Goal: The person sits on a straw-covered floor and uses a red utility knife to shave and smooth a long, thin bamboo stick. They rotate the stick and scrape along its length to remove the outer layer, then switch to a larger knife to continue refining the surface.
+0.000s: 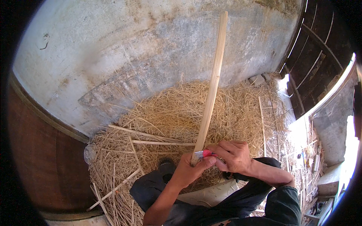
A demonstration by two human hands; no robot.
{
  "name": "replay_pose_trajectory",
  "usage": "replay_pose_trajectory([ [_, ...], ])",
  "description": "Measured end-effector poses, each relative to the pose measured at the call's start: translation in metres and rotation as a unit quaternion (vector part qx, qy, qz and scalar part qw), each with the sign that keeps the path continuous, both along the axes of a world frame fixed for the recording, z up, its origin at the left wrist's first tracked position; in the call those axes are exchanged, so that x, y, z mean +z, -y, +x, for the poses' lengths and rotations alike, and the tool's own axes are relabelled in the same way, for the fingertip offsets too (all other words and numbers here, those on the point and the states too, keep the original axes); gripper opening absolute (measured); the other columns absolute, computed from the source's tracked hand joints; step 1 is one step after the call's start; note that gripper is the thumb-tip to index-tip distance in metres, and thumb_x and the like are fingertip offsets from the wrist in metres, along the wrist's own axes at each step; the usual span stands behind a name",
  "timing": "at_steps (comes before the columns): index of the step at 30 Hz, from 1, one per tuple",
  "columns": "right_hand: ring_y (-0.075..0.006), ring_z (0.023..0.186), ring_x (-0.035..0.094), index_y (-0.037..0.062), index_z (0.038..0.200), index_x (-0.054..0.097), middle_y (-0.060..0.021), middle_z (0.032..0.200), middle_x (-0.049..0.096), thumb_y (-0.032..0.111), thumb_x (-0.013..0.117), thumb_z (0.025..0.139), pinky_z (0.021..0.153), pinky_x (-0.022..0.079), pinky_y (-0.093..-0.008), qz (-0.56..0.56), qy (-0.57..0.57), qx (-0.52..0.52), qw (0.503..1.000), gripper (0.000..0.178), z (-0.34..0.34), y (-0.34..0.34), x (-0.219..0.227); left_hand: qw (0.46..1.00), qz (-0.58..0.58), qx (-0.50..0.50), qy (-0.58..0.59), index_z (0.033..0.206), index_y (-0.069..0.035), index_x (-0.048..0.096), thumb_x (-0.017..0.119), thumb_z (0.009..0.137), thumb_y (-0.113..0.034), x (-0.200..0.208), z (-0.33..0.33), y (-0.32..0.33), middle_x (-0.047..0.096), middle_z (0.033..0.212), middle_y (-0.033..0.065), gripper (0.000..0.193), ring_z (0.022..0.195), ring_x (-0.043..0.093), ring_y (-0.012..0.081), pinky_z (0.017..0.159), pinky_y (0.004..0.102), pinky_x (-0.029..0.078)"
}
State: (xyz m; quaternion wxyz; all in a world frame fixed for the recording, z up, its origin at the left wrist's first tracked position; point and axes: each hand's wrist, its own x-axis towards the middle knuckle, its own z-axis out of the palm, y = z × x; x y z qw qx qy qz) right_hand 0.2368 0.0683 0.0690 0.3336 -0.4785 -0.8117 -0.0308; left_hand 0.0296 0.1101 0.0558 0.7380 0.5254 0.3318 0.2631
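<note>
A long, pale wooden strip point(213, 83) rises away from me, its far end standing in front of the wall. Around its near end is wrapped my left hand point(192, 167), the thumb lying along it toward the blade. My right hand point(235, 154) is closed on a red utility knife point(208, 153). The silver blade lies across the strip just above my left hand. Part of the knife's handle is hidden under my right fingers.
Straw and shavings point(169, 113) cover the floor, with several loose wooden sticks point(151, 136) on top. A stained plaster wall point(143, 49) stands ahead. At left is a brown panel point(45, 150); at right, a dark slatted door point(316, 49). My knees are drawn up below my hands.
</note>
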Motion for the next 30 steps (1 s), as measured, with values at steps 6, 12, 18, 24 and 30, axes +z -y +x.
replay_pose_trajectory([
  [6, -0.0215, 0.067, 0.07, 0.0125, 0.108, 0.076, -0.0067, 0.082, 0.068, 0.021, 0.079, 0.086, 0.055, 0.056, -0.0348, -0.005, -0.032, -0.065, 0.997, 0.023, 0.018, -0.007, 0.0, 0.999, 0.002, -0.022, -0.046, 0.07, -0.009, 0.061, 0.077, 0.097, -0.034, -0.003, -0.001, 0.002, 0.048, 0.062, -0.009, 0.04, 0.061, 0.042, 0.0027, 0.054, 0.0257, 0.032],
  [12, -0.0234, 0.071, 0.072, 0.0026, 0.103, 0.076, -0.0136, 0.088, 0.074, 0.015, 0.077, 0.092, 0.06, 0.057, -0.0323, 0.046, -0.164, -0.221, 0.96, 0.017, 0.055, -0.034, 0.032, 0.994, 0.059, -0.043, -0.076, 0.066, -0.013, 0.053, 0.073, 0.1, -0.036, -0.021, 0.009, 0.016, 0.045, 0.058, -0.0076, 0.045, 0.05, 0.04, 0.0039, 0.047, 0.0267, 0.03],
  [18, -0.0234, 0.073, 0.073, 0.0027, 0.107, 0.073, -0.0135, 0.092, 0.073, 0.017, 0.077, 0.093, 0.064, 0.058, -0.033, -0.004, -0.207, -0.222, 0.953, 0.021, 0.069, -0.027, 0.031, 0.995, 0.07, -0.051, -0.057, 0.073, -0.013, 0.054, 0.071, 0.102, -0.033, -0.022, 0.008, 0.016, 0.044, 0.058, -0.0078, 0.04, 0.049, 0.038, 0.004, 0.046, 0.027, 0.03],
  [24, -0.023, 0.065, 0.069, 0.0092, 0.107, 0.073, -0.0062, 0.086, 0.069, 0.019, 0.077, 0.089, 0.057, 0.056, -0.0343, -0.021, -0.087, -0.014, 0.996, 0.02, 0.035, -0.018, -0.003, 0.999, -0.018, -0.006, -0.031, 0.074, -0.011, 0.056, 0.074, 0.1, -0.037, -0.011, 0.009, 0.007, 0.046, 0.065, -0.0091, 0.04, 0.062, 0.04, 0.0022, 0.055, 0.0253, 0.032],
  [30, -0.0245, 0.059, 0.064, 0.0099, 0.111, 0.072, -0.0045, 0.074, 0.056, 0.024, 0.076, 0.078, 0.053, 0.054, -0.0373, -0.014, -0.012, 0.032, 0.999, 0.035, 0.014, -0.009, -0.014, 0.998, 0.039, 0.022, -0.034, 0.079, -0.011, 0.061, 0.075, 0.099, -0.034, -0.005, 0.011, 0.006, 0.048, 0.069, -0.0099, 0.034, 0.065, 0.041, 0.0015, 0.056, 0.0245, 0.032],
])
